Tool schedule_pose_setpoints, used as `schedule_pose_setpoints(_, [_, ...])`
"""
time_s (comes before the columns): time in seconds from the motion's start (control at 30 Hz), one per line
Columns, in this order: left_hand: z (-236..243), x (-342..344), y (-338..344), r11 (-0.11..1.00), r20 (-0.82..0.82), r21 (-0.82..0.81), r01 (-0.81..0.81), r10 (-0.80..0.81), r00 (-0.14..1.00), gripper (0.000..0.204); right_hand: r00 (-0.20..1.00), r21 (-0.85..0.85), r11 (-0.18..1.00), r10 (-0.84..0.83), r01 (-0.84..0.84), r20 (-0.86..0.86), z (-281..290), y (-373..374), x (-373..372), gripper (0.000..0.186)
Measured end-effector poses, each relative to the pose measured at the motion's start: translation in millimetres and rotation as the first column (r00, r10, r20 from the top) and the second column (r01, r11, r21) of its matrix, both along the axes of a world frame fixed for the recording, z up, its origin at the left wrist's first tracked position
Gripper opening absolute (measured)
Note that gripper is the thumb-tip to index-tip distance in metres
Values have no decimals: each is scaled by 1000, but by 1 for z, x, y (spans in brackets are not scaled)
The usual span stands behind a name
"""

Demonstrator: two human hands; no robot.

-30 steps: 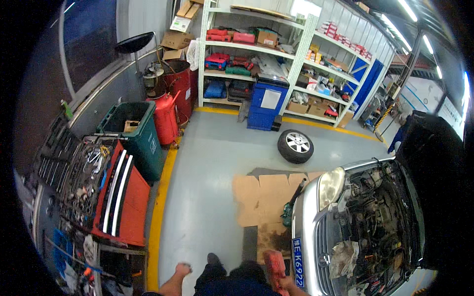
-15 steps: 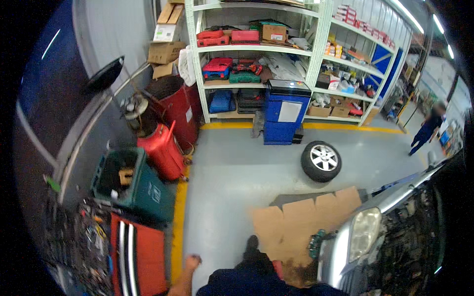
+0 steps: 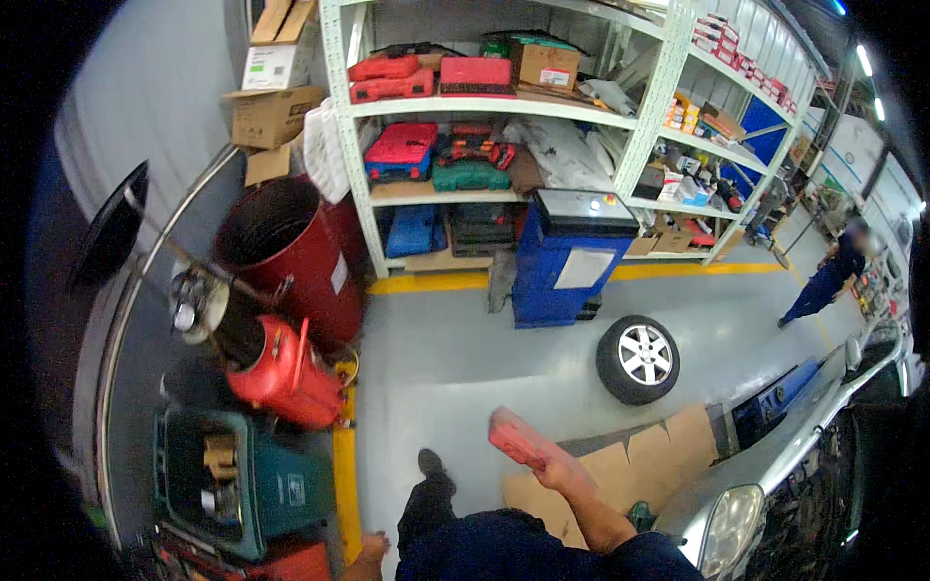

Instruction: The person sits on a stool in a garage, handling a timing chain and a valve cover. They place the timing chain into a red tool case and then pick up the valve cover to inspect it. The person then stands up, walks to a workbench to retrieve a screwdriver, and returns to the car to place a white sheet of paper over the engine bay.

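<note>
My right hand (image 3: 554,473) is closed round the near end of a long red case (image 3: 518,438), holding it out in front of me above the floor. The case is smeared by motion, so its details do not show. Low in the picture, my left hand (image 3: 374,544) hangs by the yellow floor line, nearest the red cabinet; its fingers are too blurred to make out. Beyond the case, a wheel with a silver rim (image 3: 646,356) lies on the grey floor. Flattened cardboard (image 3: 630,474) lies under and to the right of my right forearm.
Ahead stand white shelves (image 3: 484,104) with tool cases and boxes, and a blue cabinet (image 3: 547,281). At left are a dark red drum (image 3: 320,276), a red tank (image 3: 281,378) and a green bin (image 3: 291,484). A silver car (image 3: 727,533) stands at right; a person (image 3: 823,276) is farther back.
My right hand has come up into view with the red case. I have moved forward, so the shelves, drum and blue cabinet look nearer. My left hand is lower in the picture.
</note>
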State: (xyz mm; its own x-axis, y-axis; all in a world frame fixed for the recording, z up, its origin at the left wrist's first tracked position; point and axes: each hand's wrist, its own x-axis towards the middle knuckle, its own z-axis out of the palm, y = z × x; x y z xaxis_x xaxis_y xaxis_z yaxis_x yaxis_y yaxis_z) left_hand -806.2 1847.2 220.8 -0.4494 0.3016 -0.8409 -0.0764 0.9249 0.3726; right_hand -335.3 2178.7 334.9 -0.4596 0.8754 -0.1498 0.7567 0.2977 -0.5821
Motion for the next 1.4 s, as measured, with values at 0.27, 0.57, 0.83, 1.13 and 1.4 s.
schedule_pose_setpoints(0.27, [128,-21,505,784,597,-271,-558,592,542,92,950,-42,970,242,-239,198,58,210,-166,39])
schedule_pose_setpoints(0.57, [107,-55,692,804,564,295,-517,290,773,56,895,37,895,446,-445,-16,-10,452,-254,31])
schedule_pose_setpoints(0.83, [110,-132,868,592,561,383,-709,461,688,61,787,-303,802,-582,515,-204,-84,581,-229,25])
schedule_pose_setpoints(1.13, [-41,-230,1164,511,625,490,-706,358,694,62,-104,-660,-109,-993,743,46,-140,392,-181,4])
schedule_pose_setpoints(1.4, [-192,-276,1391,635,631,484,-602,223,743,79,-446,-699,-648,-744,301,497,-66,353,-377,26])
